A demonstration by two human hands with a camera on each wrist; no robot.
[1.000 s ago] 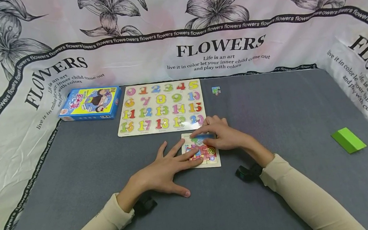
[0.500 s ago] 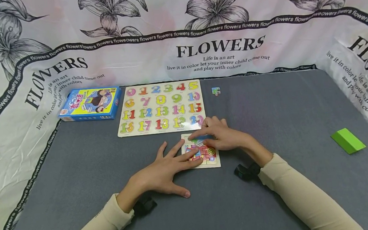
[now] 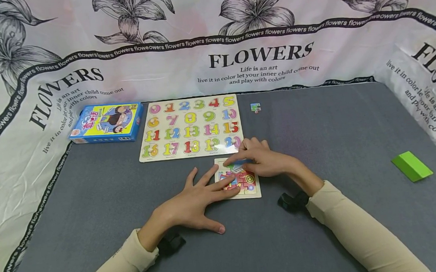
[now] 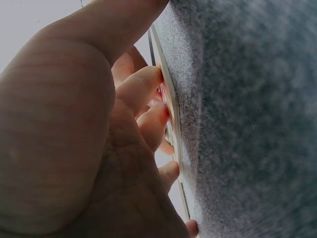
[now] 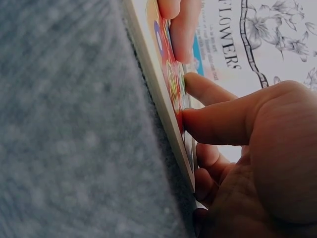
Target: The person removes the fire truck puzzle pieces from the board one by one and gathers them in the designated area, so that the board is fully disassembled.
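A small wooden-framed jigsaw puzzle (image 3: 246, 181) with red and blue pieces lies flat on the grey table. My left hand (image 3: 192, 203) is spread, its fingertips resting on the puzzle's left part and its thumb out to the side. From the upper right my right hand (image 3: 263, 160) reaches over the puzzle's top, index finger and thumb apart and touching it, the other fingers bent. In the right wrist view the thumb (image 5: 218, 121) meets the puzzle face (image 5: 173, 82). The left wrist view shows fingertips at the frame's edge (image 4: 173, 111). The fingers hide some pieces.
Behind the puzzle lies a number board (image 3: 182, 132), with a blue and yellow box (image 3: 105, 123) to its left. One loose puzzle piece (image 3: 255, 107) sits right of the board. A green block (image 3: 412, 165) is at the far right. Flower-printed cloth (image 3: 258, 63) borders the table.
The right thumb has shifted slightly right along the top of the puzzle. The left hand stays in place, and so does the puzzle.
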